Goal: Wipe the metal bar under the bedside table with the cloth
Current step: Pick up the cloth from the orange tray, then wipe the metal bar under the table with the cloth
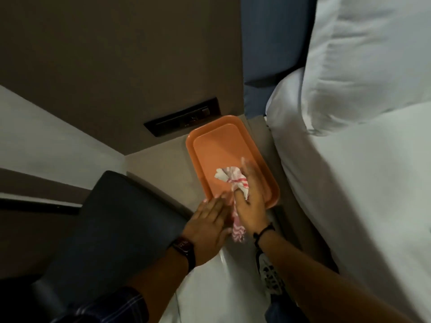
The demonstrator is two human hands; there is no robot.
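Two bare forearms: the left hand point(207, 226) wears a dark wristwatch point(185, 249) below a dark striped sleeve point(112, 308); the right hand point(250, 201) wears a thin black wristband point(263, 231).

Our desk point(154, 170) is small and squeezed in. The orange tray point(233, 141) fills most of its top. The bed point(349, 183) blocks the right side, and a dark chair point(121, 220) crowds the left. We see open floor point(221, 287) just in front, between them.
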